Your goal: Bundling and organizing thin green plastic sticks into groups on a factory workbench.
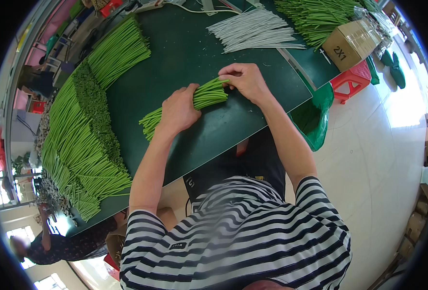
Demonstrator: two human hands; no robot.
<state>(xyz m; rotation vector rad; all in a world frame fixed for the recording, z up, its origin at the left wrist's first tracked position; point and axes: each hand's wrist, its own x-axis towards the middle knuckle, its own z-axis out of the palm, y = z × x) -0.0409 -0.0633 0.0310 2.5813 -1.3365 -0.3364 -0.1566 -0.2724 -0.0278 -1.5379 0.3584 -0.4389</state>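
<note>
A bundle of thin green stems (210, 99) lies slantwise above the dark green table (175, 63), its ends fanning out at both sides. My left hand (179, 108) is wrapped over the middle of the bundle from above. At the bundle's right end, my right hand (246, 82) pinches the tip of one stem between thumb and forefinger. That stem stands slightly above the others. The other fingers of my right hand are curled, and part of the pinch is hidden behind them.
Large piles of green stems (78, 130) line the table's left side. White sticks (252, 31) lie at the back, with more green stems (315, 19) beyond. A cardboard box (351, 46) rests near a red stool (351, 82). A green bag (315, 121) hangs by the right edge. Another person (64, 249) is at lower left.
</note>
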